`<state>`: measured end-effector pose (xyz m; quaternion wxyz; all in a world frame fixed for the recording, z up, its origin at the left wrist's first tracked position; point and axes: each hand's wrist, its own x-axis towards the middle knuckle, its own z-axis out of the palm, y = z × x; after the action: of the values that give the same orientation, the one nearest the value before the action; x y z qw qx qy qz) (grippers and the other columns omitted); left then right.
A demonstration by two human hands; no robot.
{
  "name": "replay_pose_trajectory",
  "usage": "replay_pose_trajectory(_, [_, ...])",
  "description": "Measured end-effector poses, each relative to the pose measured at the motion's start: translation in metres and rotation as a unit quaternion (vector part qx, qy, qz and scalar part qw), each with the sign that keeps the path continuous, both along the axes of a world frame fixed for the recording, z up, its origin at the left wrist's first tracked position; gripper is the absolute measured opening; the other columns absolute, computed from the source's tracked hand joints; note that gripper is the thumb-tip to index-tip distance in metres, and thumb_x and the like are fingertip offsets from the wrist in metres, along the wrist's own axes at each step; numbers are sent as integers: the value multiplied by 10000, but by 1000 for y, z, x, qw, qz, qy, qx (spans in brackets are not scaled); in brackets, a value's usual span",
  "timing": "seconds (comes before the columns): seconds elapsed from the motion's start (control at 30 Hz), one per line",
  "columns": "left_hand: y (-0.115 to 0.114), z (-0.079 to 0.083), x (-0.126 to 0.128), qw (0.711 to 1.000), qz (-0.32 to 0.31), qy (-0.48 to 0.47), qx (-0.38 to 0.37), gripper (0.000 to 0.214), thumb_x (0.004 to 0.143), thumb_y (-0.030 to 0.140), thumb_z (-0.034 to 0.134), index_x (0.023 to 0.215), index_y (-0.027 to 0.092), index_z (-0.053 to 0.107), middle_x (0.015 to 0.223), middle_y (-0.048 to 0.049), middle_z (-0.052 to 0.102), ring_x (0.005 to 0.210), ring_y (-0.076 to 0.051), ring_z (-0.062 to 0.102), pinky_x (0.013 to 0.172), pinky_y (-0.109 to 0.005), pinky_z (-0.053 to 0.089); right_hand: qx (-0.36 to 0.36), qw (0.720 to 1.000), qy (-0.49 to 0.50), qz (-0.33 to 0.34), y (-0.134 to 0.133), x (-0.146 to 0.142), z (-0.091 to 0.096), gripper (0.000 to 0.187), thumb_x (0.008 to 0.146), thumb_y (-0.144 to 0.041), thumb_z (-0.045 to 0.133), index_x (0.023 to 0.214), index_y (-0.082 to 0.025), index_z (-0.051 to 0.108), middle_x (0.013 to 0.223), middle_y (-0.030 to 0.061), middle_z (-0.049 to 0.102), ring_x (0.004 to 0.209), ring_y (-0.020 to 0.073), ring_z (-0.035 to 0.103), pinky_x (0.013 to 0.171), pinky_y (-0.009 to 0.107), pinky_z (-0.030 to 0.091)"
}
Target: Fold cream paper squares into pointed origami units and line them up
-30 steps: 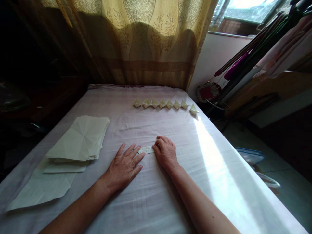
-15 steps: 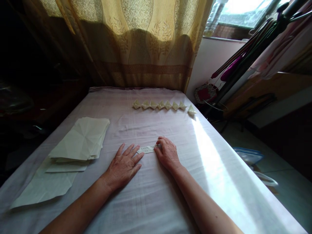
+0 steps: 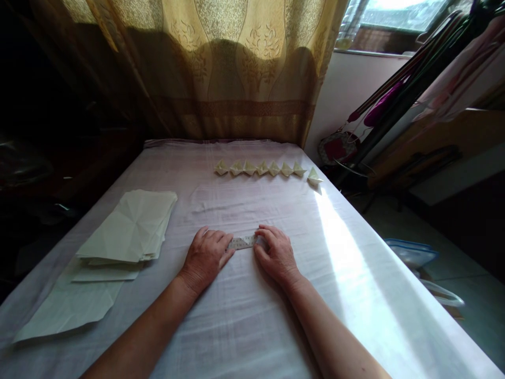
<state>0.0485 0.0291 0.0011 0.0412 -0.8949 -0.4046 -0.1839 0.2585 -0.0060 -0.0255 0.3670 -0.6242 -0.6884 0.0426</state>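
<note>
Sheet [image 3: 67, 310] at far left, part-covered by stack [image 3: 130, 226] of pale paper, creases radiating across top face. Stack well apart from both hands; no elbow drag on that side.

Left hand [image 3: 207, 258] next, back up, low on cloth [image 3: 236, 326]. Fingers bunched and bent, hardly any gap between them; thumb and forefinger drawn in on left end of strip [image 3: 242, 242]. Contact plain, pressure not: cannot tell how hard.

Strip low over cloth, between both hands, running roughly side to side, small dark marks too fine to read. To handle it well: load both ends evenly, line edges up square, press down rather than tug sideways. Soft-looking, wrinkled cloth likely to give under a hard push, so go light and firm up gradually. No skew, no nails into edges.

Row [image 3: 274, 168] of seven folded pieces farther off, well apart from hands.

Right hand [image 3: 276, 255]: fingers curled, not splayed, thumb and forefinger closed on right end of strip, thumb at near side, forefinger at far side. Exact grip under fingers hidden. Best to match pressure with left, wrist low.

Single piece [image 3: 314, 178] just past right end of row, slightly nearer. Bag [image 3: 338, 148] beyond cloth edge.
</note>
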Motion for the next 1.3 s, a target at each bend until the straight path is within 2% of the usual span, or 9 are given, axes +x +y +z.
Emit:
replay_pose_trajectory(0.23, [-5, 3, 4, 1000, -2, -1, 0, 409, 804, 389, 730, 1144, 175, 656, 1039, -66, 695, 956, -252, 601, 961, -429, 394, -9, 1000, -1, 18, 1, 0, 2, 291, 799, -218, 595, 1087, -228, 636, 1191, 79, 670, 1131, 255, 588, 982, 444, 418])
replay_pose_trajectory(0.37, [-4, 3, 6, 1000, 5, 6, 14, 298, 825, 319, 709, 1082, 171, 681, 956, -60, 695, 870, -237, 596, 852, -395, 431, 0, 1000, 19, 22, 1, 1, 2, 268, 828, -221, 572, 1087, -220, 637, 1174, 82, 679, 1109, 244, 605, 973, 440, 435])
replay_pose_trajectory(0.5, [-2, 1, 6, 1000, 8, -7, 20, 244, 871, 304, 648, 1074, 175, 690, 920, -58, 698, 842, -232, 602, 822, -393, 438, 22, 997, 70, -1, 2, 2, 2, 227, 846, -227, 530, 1046, -222, 638, 1115, 80, 698, 1046, 230, 635, 925, 407, 480])
replay_pose_trajectory(0.63, [-1, -1, 3, 998, 27, -56, -32, 263, 928, 350, 559, 1092, 193, 691, 928, -62, 710, 861, -231, 624, 792, -381, 455, 14, 993, 119, -24, 1, 0, 8, 152, 851, -268, 530, 945, -227, 641, 954, 62, 713, 906, 209, 655, 846, 360, 517])
replay_pose_trajectory(0.7, [-2, -1, 1, 992, 29, -99, -66, 279, 948, 368, 515, 1071, 198, 697, 937, -63, 719, 865, -220, 641, 783, -365, 468, -1, 991, 136, -11, -1, -3, 11, 144, 854, -297, 545, 925, -228, 650, 929, 60, 714, 885, 208, 655, 833, 354, 521])
replay_pose_trajectory(0.87, [-7, 1, 4, 973, 9, -196, -124, 290, 958, 362, 475, 1048, 215, 709, 933, -52, 733, 862, -191, 667, 788, -331, 493, -31, 981, 184, 47, -6, -17, 16, 236, 859, -334, 573, 1043, -219, 663, 981, 63, 722, 892, 205, 665, 829, 340, 527])
replay_pose_trajectory(1.13, [-17, 7, 12, 961, -8, -203, -189, 244, 936, 346, 509, 1030, 240, 708, 920, -28, 746, 828, -185, 676, 774, -319, 478, -84, 949, 294, 77, -10, -29, 19, 265, 853, -313, 587, 1086, -199, 646, 946, 41, 710, 849, 180, 660, 752, 282, 527])
replay_pose_trajectory(1.3, [-19, 5, 13, 957, 9, -213, -194, 351, 910, 353, 541, 1230, 230, 617, 953, -32, 752, 822, -187, 685, 798, -329, 490, -82, 933, 339, 94, -9, -31, 19, 273, 841, -290, 601, 1099, -208, 637, 959, 39, 723, 862, 179, 669, 759, 282, 536])
